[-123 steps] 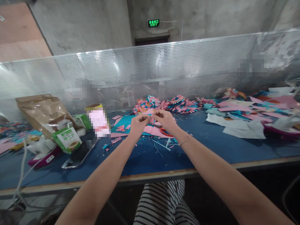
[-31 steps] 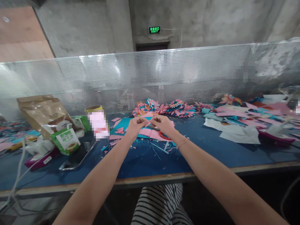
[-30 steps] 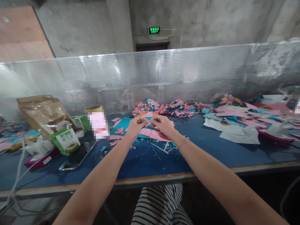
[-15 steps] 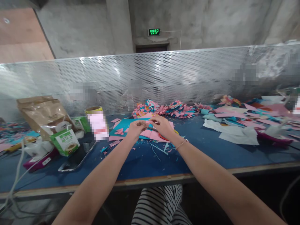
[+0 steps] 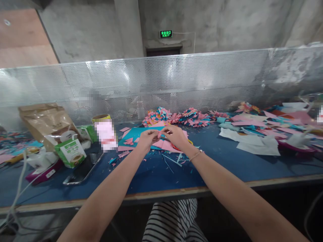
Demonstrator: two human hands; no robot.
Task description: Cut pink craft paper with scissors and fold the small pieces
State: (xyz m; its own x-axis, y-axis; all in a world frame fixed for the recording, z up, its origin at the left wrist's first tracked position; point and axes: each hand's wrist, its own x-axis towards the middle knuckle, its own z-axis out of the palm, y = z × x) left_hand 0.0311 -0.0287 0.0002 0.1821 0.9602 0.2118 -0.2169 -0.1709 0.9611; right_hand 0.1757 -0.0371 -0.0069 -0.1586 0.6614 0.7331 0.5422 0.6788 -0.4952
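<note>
My left hand (image 5: 147, 139) and my right hand (image 5: 174, 135) meet fingertip to fingertip over the papers. Both pinch a small pink paper piece (image 5: 159, 134) between them. Beneath lie a blue sheet (image 5: 136, 133) and pink sheets (image 5: 168, 145). Red-and-yellow handled scissors (image 5: 176, 147) show partly beside my right hand, the rest of them hidden. Left of my left hand sits a pink cut-out (image 5: 129, 141). Thin blue strips (image 5: 172, 159) and scraps are scattered nearer the table's front.
Paper flower clusters (image 5: 194, 117) stand behind the sheets. On the left are a brown bag (image 5: 47, 122), a green-and-white box (image 5: 70, 153), a phone (image 5: 82, 171) and a purple holder (image 5: 44, 173). White papers (image 5: 259, 144) lie right. A perforated metal screen (image 5: 161, 80) runs behind.
The pink piece between my fingertips shows more plainly now. Both hands stay almost where they were, with only slight finger movement.
</note>
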